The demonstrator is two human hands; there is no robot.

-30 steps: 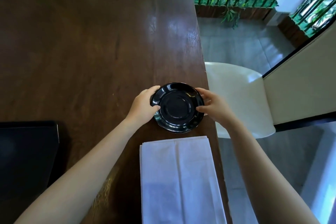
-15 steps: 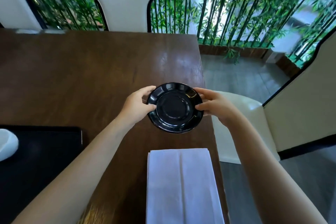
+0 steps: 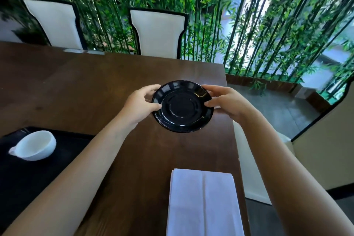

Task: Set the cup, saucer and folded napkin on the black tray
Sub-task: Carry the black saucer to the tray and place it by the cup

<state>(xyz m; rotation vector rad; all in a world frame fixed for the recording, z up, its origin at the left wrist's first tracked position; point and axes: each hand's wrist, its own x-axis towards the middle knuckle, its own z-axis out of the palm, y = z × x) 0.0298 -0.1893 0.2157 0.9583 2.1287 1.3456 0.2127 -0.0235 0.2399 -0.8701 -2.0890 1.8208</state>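
Two hands hold one black saucer (image 3: 183,105) between them, above the brown wooden counter (image 3: 95,86). The left hand (image 3: 140,105) pinches the saucer's left rim, its thumb lying on the upper face and its fingers curled under the edge. The right hand (image 3: 229,102) pinches the right rim in the same way, thumb on top and fingers beneath. The saucer is tilted a little, its hollow face turned up toward the camera, and whether its lower edge touches the counter cannot be told.

Well to the left of the left hand and nearer the person, a black tray (image 3: 34,174) lies on the counter. A white cup (image 3: 35,147) sits on the tray, tipped slightly, its handle pointing left. The left forearm passes just beside the tray's right edge.

Below the right hand, close to the person, a folded white napkin (image 3: 203,203) lies flat near the counter's right edge, apart from the saucer and from the tray, with a crease running down its middle.

Beyond the hands, across the counter, two white chairs (image 3: 159,34) with dark frames stand against a screen of green bamboo (image 3: 249,15). To the right of the right hand, past the counter's edge, is a grey floor (image 3: 272,109).
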